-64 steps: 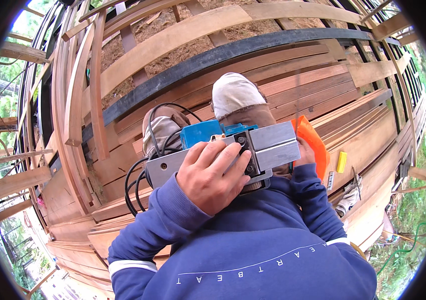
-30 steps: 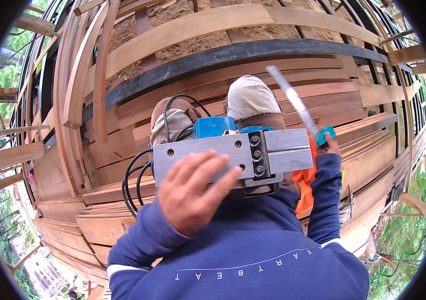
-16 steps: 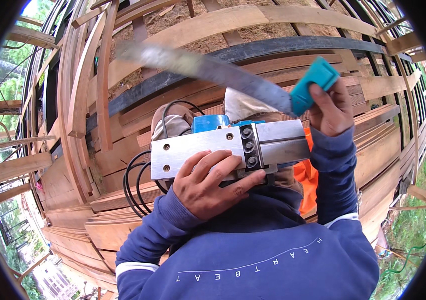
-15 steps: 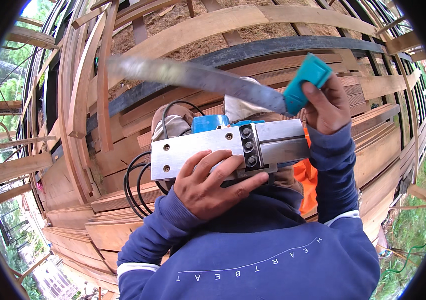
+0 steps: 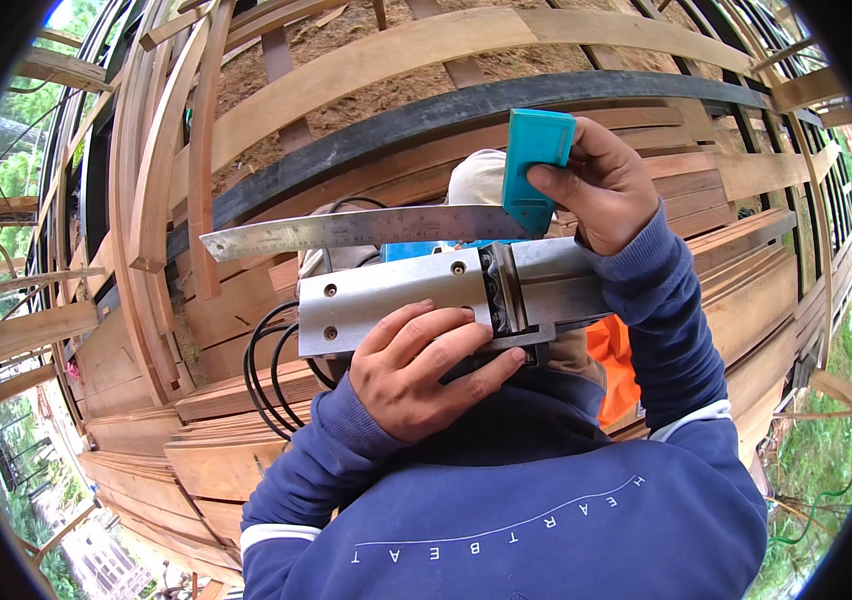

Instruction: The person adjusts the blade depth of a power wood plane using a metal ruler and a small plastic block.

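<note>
An electric planer (image 5: 376,300) lies upside down in front of me, its bright metal sole facing up and bits of its blue body showing beyond. My left hand (image 5: 416,370) grips its near side, fingers spread over the sole beside the dark cutter drum (image 5: 503,288). My right hand (image 5: 611,195) holds a try square by its teal handle (image 5: 534,165), thumb pressed on the handle's side. The steel blade (image 5: 346,230) of the square points left, beyond the planer's far edge. Whether blade and planer touch, I cannot tell.
Black cable loops (image 5: 264,375) hang at the planer's left end. Stacked wooden boards (image 5: 236,455) surround me, with long strips (image 5: 151,190) leaning at the left. A dark beam (image 5: 586,90) crosses beyond, and orange cloth (image 5: 614,370) shows under the planer's right end.
My right hand has brought the square left, its handle more upright and its blade closer to level. The cutter drum has turned, so its row of bolts no longer faces up. My left hand stays put.
</note>
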Available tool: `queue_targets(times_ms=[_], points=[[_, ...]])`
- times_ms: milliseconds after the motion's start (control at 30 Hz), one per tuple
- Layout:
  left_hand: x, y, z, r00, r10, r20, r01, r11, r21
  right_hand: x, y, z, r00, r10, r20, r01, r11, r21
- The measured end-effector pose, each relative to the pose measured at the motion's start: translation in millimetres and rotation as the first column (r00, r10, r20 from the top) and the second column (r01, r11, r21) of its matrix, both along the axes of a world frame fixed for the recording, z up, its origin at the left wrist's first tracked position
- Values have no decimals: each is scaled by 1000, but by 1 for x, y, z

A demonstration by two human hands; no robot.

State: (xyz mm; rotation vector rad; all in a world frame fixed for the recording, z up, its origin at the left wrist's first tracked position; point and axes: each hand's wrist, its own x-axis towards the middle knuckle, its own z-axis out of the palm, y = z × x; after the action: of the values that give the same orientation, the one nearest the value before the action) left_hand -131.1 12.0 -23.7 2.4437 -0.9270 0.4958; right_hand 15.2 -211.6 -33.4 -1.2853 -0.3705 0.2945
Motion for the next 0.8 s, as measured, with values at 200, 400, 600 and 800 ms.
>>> queue_targets(times_ms=[200, 400, 600, 800], points=[[3, 0, 1, 1000, 19, -17, -20, 999, -34, 6, 4, 0, 998, 44, -44, -46, 998, -49], [7, 1, 1, 999, 29, -28, -31, 996, -84, 17, 12, -4, 991, 104, -84, -108, 993, -45], [7, 3, 0, 999, 35, -19, -37, 996, -86, 22, 21, -4, 979, 158, -126, -176, 973, -147], [8, 4, -2, 999, 41, -17, -42, 994, -104, 29, 24, -7, 972, 210, -102, -225, 958, -177]])
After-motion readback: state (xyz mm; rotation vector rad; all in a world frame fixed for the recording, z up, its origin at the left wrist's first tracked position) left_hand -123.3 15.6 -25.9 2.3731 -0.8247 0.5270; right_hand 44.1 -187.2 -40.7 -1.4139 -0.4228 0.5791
